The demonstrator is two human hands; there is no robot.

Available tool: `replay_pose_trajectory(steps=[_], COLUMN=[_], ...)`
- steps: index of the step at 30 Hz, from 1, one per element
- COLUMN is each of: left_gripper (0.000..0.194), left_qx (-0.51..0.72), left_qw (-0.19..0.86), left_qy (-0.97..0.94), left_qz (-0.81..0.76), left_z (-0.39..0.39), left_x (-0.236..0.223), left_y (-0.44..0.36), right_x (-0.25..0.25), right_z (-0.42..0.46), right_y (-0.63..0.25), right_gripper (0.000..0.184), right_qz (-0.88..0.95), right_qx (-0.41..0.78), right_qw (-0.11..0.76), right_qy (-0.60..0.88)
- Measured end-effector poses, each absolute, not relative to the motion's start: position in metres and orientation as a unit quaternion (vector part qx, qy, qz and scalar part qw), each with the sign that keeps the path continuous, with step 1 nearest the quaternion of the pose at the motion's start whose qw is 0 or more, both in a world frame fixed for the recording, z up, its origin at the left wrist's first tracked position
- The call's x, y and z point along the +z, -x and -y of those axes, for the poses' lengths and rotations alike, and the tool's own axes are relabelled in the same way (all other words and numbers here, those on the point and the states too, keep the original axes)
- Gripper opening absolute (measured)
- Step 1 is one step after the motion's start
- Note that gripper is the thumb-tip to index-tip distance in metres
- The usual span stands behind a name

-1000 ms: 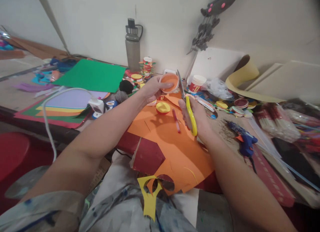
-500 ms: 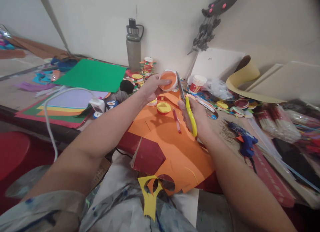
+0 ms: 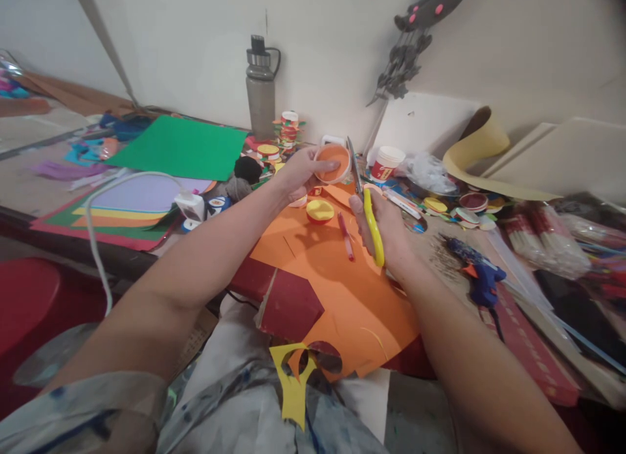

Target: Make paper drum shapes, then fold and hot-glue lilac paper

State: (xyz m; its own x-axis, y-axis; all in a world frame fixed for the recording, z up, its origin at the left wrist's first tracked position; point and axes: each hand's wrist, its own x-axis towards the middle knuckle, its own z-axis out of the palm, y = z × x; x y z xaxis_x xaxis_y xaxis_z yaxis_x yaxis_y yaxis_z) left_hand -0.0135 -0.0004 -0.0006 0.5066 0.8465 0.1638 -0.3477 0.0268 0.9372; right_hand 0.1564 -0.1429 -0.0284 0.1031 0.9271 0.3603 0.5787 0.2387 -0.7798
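My left hand (image 3: pixel 302 170) holds a round, shallow white-rimmed piece (image 3: pixel 327 166) with an orange face, the thumb pressed on the orange. My right hand (image 3: pixel 386 229) is closed around yellow-handled scissors (image 3: pixel 374 235). Their blades point up, close beside the right rim of the round piece; whether they touch it I cannot tell. Below the hands, a small yellow-topped round piece (image 3: pixel 320 211) with a red side and a red pen (image 3: pixel 346 237) rest on the orange sheet (image 3: pixel 337 284).
A grey bottle (image 3: pixel 261 92) stands against the wall. To the right are a white-and-red paper cup (image 3: pixel 387 163) and a blue glue gun (image 3: pixel 476 268). Green paper (image 3: pixel 180 144) lies at the left, near a white cable (image 3: pixel 90 226). A yellow cut-out scrap (image 3: pixel 294 398) hangs at my lap.
My left hand and the round piece have shifted slightly right and down, uncovering a small white object behind. The scissors have barely moved.
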Motion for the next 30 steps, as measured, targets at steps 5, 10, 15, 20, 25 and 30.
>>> replay_pose_trajectory(steps=[5,10,15,20,25,30], left_gripper=[0.037,0.029,0.032,0.036,0.042,0.042], left_qx=[0.442,0.450,0.467,0.460,0.446,0.446], left_qw=[0.671,0.670,0.674,0.690,0.692,0.674], left_qy=[-0.547,-0.540,-0.519,-0.512,-0.525,-0.539], left_qz=[-0.234,-0.240,-0.241,-0.225,-0.215,-0.238], left_z=[-0.003,-0.005,-0.003,0.002,0.005,0.003], left_x=[-0.001,0.000,0.002,0.002,0.000,0.000], left_y=[0.016,0.017,0.015,0.013,0.011,0.012], right_x=[-0.028,-0.026,-0.027,-0.033,-0.033,-0.027], right_z=[0.144,0.144,0.143,0.140,0.137,0.142], right_y=[-0.154,-0.155,-0.157,-0.158,-0.159,-0.157], right_gripper=[0.057,0.059,0.061,0.056,0.053,0.055], right_qz=[0.634,0.640,0.649,0.643,0.654,0.653], right_qx=[0.210,0.201,0.184,0.190,0.161,0.168], right_qw=[0.463,0.463,0.450,0.454,0.449,0.449], right_qy=[0.583,0.579,0.585,0.587,0.587,0.586])
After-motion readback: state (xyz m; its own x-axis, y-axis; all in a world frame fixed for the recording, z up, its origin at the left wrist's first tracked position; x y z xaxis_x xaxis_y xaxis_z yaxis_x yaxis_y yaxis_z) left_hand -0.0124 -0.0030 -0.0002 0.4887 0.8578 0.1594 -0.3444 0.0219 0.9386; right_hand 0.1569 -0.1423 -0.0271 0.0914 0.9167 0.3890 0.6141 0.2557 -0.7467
